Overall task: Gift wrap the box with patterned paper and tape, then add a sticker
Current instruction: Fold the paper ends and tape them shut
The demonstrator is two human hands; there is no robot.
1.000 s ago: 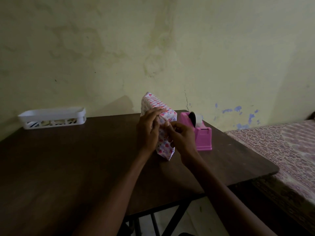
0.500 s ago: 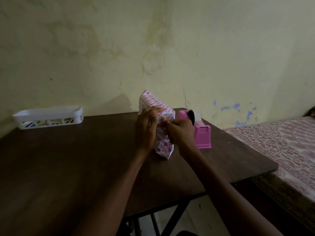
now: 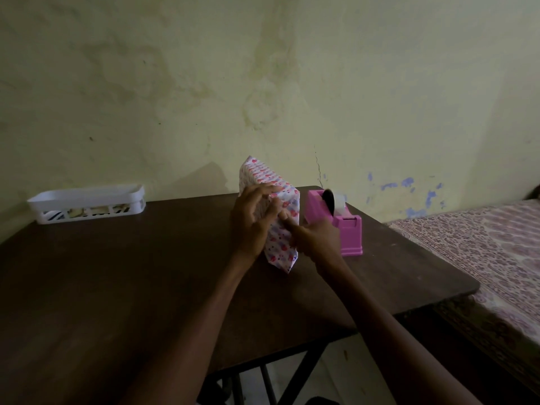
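The box (image 3: 264, 176), wrapped in white paper with red and pink hearts, stands on its narrow edge on the dark wooden table (image 3: 117, 273). My left hand (image 3: 252, 222) rests against its left face, fingers spread over the near end. My right hand (image 3: 314, 236) reaches in from the right; its straight index finger presses the folded paper on the near end while the other fingers are curled. Just right of the box is a pink tape dispenser (image 3: 349, 233) holding a roll of clear tape. No sticker is in view.
A white slotted tray (image 3: 87, 200) with some items inside sits at the table's far left, against the wall. A bed with a patterned cover (image 3: 482, 244) stands close to the table's right edge. The table's black legs show below the near edge.
My right hand has shifted from pinching near the box's top corner to pressing lower on the near end with its index finger. My left fingers have spread. The box stays upright.
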